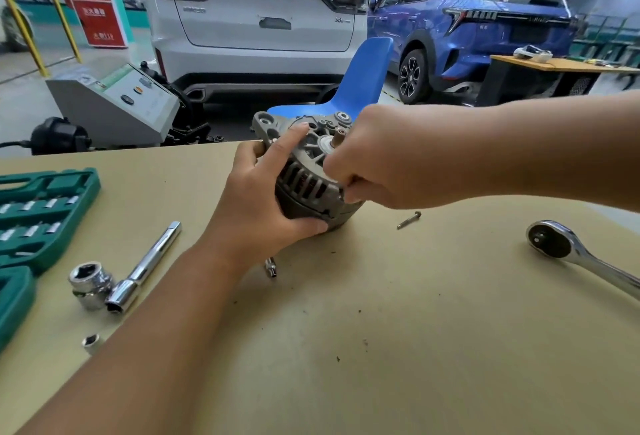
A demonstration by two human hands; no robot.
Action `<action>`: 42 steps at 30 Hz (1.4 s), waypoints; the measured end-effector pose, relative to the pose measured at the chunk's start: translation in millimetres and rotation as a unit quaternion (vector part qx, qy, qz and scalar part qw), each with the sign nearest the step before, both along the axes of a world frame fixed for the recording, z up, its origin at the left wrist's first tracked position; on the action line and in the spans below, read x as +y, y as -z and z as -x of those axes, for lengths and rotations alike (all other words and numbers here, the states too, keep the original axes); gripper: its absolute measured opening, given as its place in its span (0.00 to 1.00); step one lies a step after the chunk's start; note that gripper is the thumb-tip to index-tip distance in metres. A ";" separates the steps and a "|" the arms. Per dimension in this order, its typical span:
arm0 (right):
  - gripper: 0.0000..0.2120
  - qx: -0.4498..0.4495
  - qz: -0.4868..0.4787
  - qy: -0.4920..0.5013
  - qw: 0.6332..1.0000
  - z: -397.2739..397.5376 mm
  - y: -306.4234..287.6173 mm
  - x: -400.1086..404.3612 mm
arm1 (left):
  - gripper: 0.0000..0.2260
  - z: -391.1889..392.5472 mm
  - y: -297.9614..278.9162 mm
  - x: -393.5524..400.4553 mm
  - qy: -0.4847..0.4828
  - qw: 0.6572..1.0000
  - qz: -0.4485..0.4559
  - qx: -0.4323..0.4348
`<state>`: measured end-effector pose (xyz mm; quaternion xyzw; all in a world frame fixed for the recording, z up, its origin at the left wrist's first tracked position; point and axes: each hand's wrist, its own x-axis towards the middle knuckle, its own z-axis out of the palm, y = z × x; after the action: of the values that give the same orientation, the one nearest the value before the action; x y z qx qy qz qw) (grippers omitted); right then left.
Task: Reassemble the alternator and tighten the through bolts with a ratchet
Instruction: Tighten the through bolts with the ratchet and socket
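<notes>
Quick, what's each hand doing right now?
Left hand: grips the alternator from the side.
Right hand: fingers curled at the alternator's rim, pinching something hidden.

White car point(256, 19), blue car point(467, 29); blue chair point(360, 84), tan worktable point(346, 330), grey workshop floor point(20, 102)

Two bare forearms come into view, one from the lower left, one from the right edge. No sleeve, glove, watch or ring shows on either arm. The left hand point(256, 206) is bare, its fingers point(291, 143) slim, with short, plain nails; the thumbnail is clearly visible. The right hand point(388, 161) is bare too, seen from the back, its knuckles rounded. No marks or bands show on either wrist.
</notes>
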<state>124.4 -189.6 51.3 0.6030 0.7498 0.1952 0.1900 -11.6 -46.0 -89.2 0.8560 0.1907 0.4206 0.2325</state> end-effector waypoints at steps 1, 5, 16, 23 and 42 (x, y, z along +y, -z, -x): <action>0.13 0.116 -0.019 0.077 0.990 -1.0 3.2 2.5 | 0.55 0.5 0.4 1.2 -0.003 1.000 -0.004 0.002; 0.11 0.579 -0.063 0.362 0.728 -9.9 11.6 6.5 | 0.60 -0.5 2.7 1.8 -0.025 0.999 -0.014 -0.015; 0.10 0.032 0.001 -0.078 0.996 -23.1 -2.5 -1.1 | 0.55 0.3 -1.7 -5.4 -0.115 0.990 -0.071 0.049; 0.12 0.641 -0.091 0.390 0.655 -16.4 21.6 -0.6 | 0.55 -1.8 -2.2 -8.5 -0.082 0.996 -0.024 0.023; 0.11 0.424 -0.054 0.309 0.850 -40.6 12.6 5.1 | 0.54 -9.6 -3.4 -14.7 -0.091 0.996 -0.025 0.003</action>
<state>165.0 -184.5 38.7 0.8370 0.5208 -0.1081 -0.1282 -2.0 -60.8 -85.8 0.8419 0.2580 0.4419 0.1712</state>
